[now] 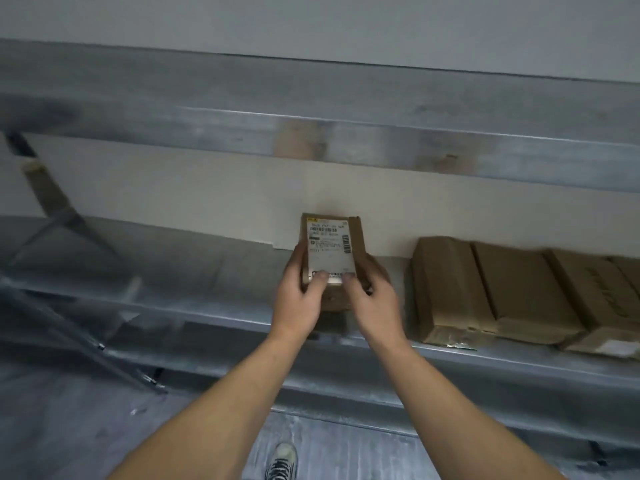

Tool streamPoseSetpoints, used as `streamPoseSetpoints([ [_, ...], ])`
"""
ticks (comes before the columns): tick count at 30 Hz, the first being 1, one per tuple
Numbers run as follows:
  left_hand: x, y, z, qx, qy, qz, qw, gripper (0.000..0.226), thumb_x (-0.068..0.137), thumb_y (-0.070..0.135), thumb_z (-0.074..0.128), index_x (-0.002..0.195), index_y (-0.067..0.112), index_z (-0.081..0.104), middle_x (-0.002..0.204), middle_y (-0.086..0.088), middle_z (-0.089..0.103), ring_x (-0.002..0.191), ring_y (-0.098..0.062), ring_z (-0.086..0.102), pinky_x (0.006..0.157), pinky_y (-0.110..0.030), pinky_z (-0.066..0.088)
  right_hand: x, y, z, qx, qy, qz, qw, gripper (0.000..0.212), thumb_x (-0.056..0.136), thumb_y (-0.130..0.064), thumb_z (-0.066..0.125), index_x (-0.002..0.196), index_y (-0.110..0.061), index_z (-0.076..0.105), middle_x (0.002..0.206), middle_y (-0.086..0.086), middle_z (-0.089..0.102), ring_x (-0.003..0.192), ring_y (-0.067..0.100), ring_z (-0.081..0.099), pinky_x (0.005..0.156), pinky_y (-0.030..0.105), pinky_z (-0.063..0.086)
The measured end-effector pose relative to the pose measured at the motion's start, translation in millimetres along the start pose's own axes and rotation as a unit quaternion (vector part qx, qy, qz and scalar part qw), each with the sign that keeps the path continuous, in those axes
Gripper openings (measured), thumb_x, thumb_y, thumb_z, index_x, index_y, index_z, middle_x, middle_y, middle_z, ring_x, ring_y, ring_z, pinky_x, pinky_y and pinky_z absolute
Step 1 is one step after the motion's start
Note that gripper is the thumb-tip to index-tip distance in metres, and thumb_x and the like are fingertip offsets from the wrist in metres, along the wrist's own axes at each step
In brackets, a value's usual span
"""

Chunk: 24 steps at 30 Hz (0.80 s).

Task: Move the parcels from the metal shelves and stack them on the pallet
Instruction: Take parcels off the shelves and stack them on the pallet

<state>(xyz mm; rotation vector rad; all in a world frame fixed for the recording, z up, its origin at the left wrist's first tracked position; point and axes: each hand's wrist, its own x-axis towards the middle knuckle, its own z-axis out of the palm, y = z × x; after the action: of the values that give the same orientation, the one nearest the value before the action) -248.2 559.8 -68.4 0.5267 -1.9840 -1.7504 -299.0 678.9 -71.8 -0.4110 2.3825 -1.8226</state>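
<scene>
A small brown cardboard parcel (332,244) with a white shipping label stands on end over the metal shelf (194,292). My left hand (301,299) grips its left side, thumb on the label's lower edge. My right hand (372,299) grips its right side, thumb also on the label. Whether the parcel's base touches the shelf is hidden by my hands. To the right, several larger brown parcels (512,292) lie side by side on the same shelf. No pallet is in view.
An upper metal shelf (311,133) runs overhead, with a pale wall behind. A diagonal brace (52,199) crosses at the left. A lower shelf beam (381,393) sits beneath, above the grey floor. My shoe (282,460) shows at the bottom.
</scene>
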Motion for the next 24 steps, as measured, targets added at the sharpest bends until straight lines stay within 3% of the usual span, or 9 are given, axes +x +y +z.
streamPoseSetpoints([
  [4,-16,1,-42,-0.003,0.067,0.012,0.998,0.055,0.094,0.018,0.062,0.14,0.044,0.048,0.133,0.022,0.061,0.125,-0.001,0.056,0.109,-0.037,0.048,-8,-18,34,0.056,-0.07,-0.044,0.995,0.038,0.096,-0.017,0.063,0.127,-0.04,0.061,0.14,-0.006,0.056,0.128,0.006,0.053,0.098,0.011,0.044],
  [8,-34,6,-94,0.01,0.142,0.033,0.989,0.055,0.097,0.012,0.061,0.145,0.036,0.048,0.14,0.019,0.057,0.13,0.001,0.051,0.11,-0.031,0.046,-17,-39,82,0.077,-0.141,-0.074,0.984,0.04,0.095,-0.018,0.065,0.121,-0.049,0.06,0.134,-0.008,0.059,0.12,0.002,0.058,0.094,0.012,0.047],
  [13,-52,-5,-178,0.036,0.251,0.041,0.966,0.054,0.093,0.029,0.061,0.145,0.039,0.048,0.151,0.012,0.049,0.14,-0.006,0.044,0.114,-0.043,0.042,-34,-69,161,0.069,-0.224,-0.126,0.964,0.042,0.096,-0.023,0.065,0.137,-0.028,0.06,0.148,-0.012,0.045,0.132,0.001,0.046,0.099,0.005,0.036],
  [16,-66,-8,-234,0.038,0.31,0.047,0.949,0.055,0.091,0.032,0.061,0.144,0.041,0.049,0.152,0.012,0.049,0.141,-0.006,0.043,0.115,-0.045,0.041,-53,-91,216,0.077,-0.271,-0.139,0.949,0.042,0.097,-0.02,0.065,0.138,-0.027,0.06,0.153,-0.011,0.041,0.134,0.002,0.042,0.101,0.006,0.035],
  [19,-82,-11,-295,0.04,0.357,0.055,0.932,0.051,0.088,0.036,0.061,0.136,0.053,0.051,0.151,0.014,0.049,0.14,-0.005,0.043,0.116,-0.046,0.04,-80,-112,272,0.105,-0.32,-0.144,0.931,0.042,0.097,-0.017,0.064,0.138,-0.026,0.059,0.153,-0.011,0.039,0.134,0.001,0.042,0.093,-0.001,0.035],
  [24,-110,-14,-402,0.05,0.419,0.063,0.904,0.054,0.089,0.034,0.062,0.141,0.04,0.05,0.153,0.009,0.047,0.143,-0.005,0.04,0.118,-0.046,0.037,-129,-150,373,0.143,-0.384,-0.152,0.9,0.039,0.099,-0.022,0.063,0.136,-0.034,0.058,0.157,-0.013,0.036,0.139,0.005,0.04,0.103,0.015,0.043],
])
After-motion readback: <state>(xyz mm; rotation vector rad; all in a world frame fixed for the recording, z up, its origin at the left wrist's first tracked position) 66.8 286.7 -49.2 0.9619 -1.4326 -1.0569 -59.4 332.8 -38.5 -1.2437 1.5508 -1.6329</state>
